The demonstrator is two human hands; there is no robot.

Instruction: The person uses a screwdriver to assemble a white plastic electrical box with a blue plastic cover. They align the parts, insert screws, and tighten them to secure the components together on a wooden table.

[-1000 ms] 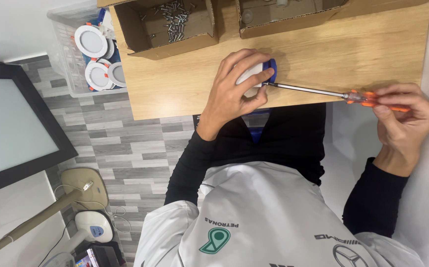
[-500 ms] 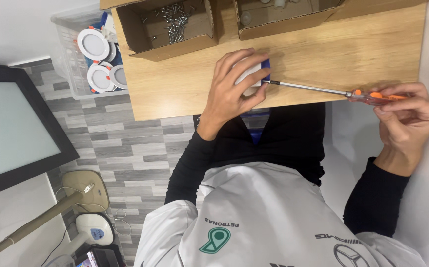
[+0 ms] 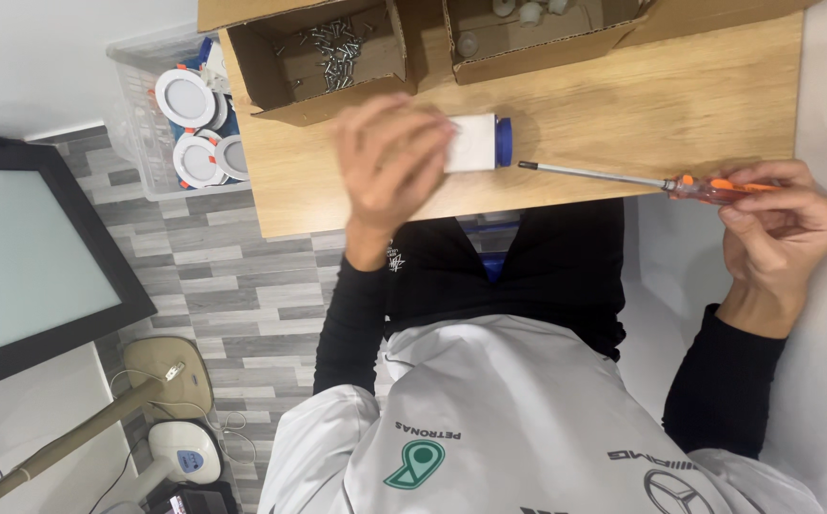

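My left hand (image 3: 389,162) grips a small white box-shaped part (image 3: 473,143) with a blue end (image 3: 504,141), holding it over the wooden table (image 3: 680,95). The hand is blurred. My right hand (image 3: 780,224), off the table's right edge, holds the orange handle of a long screwdriver (image 3: 604,174). The shaft lies across the table's near edge. Its tip points at the blue end from a short gap away and does not touch it.
An open cardboard box of screws (image 3: 328,52) and a second cardboard box (image 3: 537,33) with small white parts sit at the table's far side. A clear bin of round white light fittings (image 3: 185,114) stands left of the table. A dark-framed screen (image 3: 23,257) lies at the left.
The screwdriver tip has come off the blue end of the white part. My left hand has shifted left on the part, uncovering more of it. My right hand stays put.
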